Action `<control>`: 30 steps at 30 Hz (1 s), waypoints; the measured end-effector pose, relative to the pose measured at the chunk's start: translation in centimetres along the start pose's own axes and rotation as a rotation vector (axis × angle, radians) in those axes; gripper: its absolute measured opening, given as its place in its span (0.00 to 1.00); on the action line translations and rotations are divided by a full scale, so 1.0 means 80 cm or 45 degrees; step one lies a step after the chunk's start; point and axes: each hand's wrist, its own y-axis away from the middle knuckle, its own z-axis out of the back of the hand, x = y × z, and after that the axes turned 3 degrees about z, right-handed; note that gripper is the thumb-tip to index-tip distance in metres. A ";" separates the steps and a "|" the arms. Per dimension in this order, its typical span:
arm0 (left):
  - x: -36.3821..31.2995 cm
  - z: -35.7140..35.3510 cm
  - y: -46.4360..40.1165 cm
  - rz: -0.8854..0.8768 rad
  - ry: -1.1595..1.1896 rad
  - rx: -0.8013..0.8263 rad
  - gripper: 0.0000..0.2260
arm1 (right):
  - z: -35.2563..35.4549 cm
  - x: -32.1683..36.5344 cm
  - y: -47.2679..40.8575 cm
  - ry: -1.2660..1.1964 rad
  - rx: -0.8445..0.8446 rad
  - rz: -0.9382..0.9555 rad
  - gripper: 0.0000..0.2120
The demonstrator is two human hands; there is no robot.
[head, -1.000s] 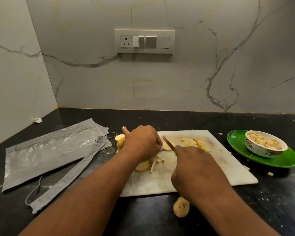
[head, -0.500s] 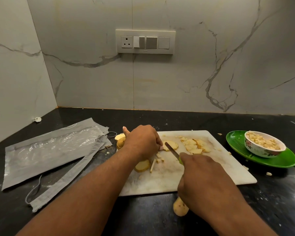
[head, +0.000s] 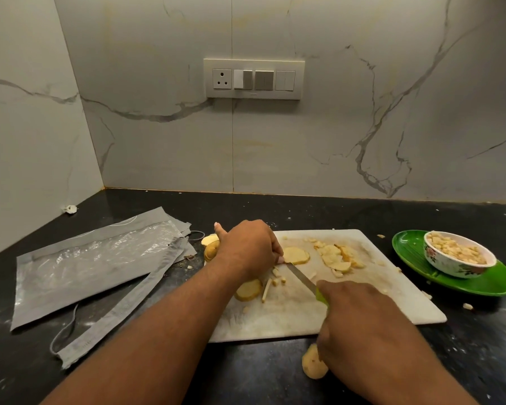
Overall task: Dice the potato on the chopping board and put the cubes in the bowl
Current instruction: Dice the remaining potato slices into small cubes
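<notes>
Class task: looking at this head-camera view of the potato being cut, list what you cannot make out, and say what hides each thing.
1. The knife's green handle: mostly covered by the right hand.
2. The potato piece under the left hand: its size and shape are hidden by the fingers.
3. The brown potato chunk on the black counter: partly behind the right wrist.
4. The floral white bowl: how deep its cubes lie is hidden by its wall.

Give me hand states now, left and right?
Left hand: fingers curled down, holding a potato slice on the chopping board.
Right hand: gripping the knife by its green handle.
</notes>
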 end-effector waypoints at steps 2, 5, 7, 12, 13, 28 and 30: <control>0.001 0.003 0.000 -0.023 -0.012 0.022 0.04 | 0.012 -0.007 -0.002 -0.006 -0.099 -0.045 0.24; 0.003 0.007 0.003 -0.047 0.016 0.071 0.04 | 0.011 -0.019 -0.038 -0.105 -0.288 -0.133 0.18; 0.007 0.008 0.004 -0.038 0.034 0.070 0.05 | 0.001 -0.028 -0.079 -0.151 -0.299 -0.204 0.11; 0.004 0.010 0.006 -0.020 -0.084 0.066 0.12 | -0.010 -0.033 -0.145 -0.225 -0.218 -0.329 0.08; 0.003 0.009 0.004 -0.028 -0.108 0.077 0.11 | -0.011 -0.033 -0.151 -0.218 -0.207 -0.340 0.08; 0.011 0.012 -0.007 -0.045 -0.097 0.086 0.11 | -0.013 -0.043 -0.209 -0.275 0.007 -0.134 0.07; 0.013 0.014 -0.006 -0.091 -0.087 0.081 0.16 | -0.011 -0.049 -0.211 -0.324 -0.022 -0.101 0.06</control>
